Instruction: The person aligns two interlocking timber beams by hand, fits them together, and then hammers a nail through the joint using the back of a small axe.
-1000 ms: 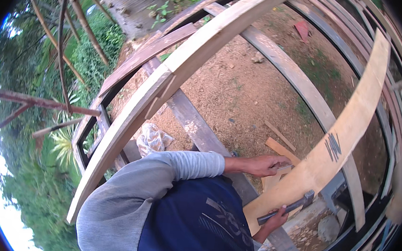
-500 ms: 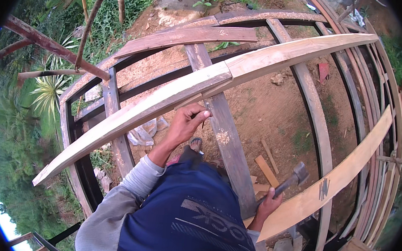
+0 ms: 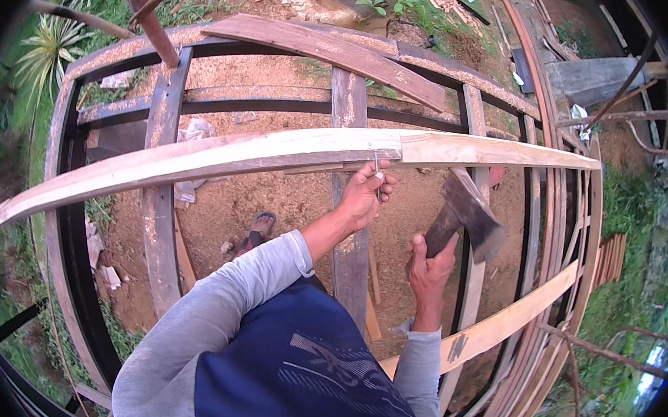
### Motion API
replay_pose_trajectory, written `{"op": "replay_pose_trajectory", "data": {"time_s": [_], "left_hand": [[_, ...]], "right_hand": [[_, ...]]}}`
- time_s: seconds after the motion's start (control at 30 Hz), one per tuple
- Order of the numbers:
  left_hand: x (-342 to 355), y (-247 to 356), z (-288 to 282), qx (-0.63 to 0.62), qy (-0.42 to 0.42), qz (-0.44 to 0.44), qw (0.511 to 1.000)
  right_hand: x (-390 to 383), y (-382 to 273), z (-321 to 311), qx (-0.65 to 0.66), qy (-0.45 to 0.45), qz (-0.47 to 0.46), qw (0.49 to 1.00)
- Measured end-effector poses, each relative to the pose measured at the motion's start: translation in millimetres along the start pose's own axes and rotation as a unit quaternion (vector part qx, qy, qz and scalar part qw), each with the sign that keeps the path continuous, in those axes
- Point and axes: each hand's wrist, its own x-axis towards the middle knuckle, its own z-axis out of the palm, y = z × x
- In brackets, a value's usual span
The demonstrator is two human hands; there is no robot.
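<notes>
A thin metal nail [image 3: 377,162] is pinched in my left hand [image 3: 360,200], close to where two pale lengths of wood meet. The left curved plank [image 3: 221,151] and the right curved plank [image 3: 503,152] join end to end just beyond my fingers. My right hand [image 3: 430,271] is wrapped round the handle of a hatchet [image 3: 474,218], whose broad dark head is raised to the right of the joint. Whether the nail's tip touches the wood I cannot tell.
Dark beams [image 3: 161,195] form a frame over sawdust-strewn earth. A loose board [image 3: 323,49] lies across the far beams. Another pale curved board [image 3: 490,317] with dark scribbles rests at the right. A reddish pole [image 3: 142,9] slants in at the upper left.
My right hand has raised the hatchet from the lower right toward the plank joint. My left hand has moved right, bringing the nail up to the joint. The view has turned.
</notes>
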Motion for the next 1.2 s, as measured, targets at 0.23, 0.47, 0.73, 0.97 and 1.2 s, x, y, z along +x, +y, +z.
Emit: {"op": "replay_pose_trajectory", "data": {"time_s": [0.23, 0.47, 0.73, 0.97, 1.2], "left_hand": [[0, -17, -10, -0.017, 0.057, 0.02, 0.998], [8, -18, 8, -0.052, 0.101, 0.035, 0.993], [6, -22, 6, 0.059, 0.163, 0.043, 0.984], [8, -25, 11, 0.02, 0.171, 0.033, 0.984], [8, -25, 3, -0.015, 0.155, 0.041, 0.987]], "right_hand": [[51, 11, 9, -0.079, -0.169, -0.072, 0.98], [100, -1, 16, -0.129, -0.22, -0.178, 0.95], [114, -15, 18, -0.166, -0.254, -0.188, 0.934], [132, -21, 22, -0.283, -0.338, -0.13, 0.888], [140, -104, 13, 0.27, -0.1, -0.278, 0.916]]}}
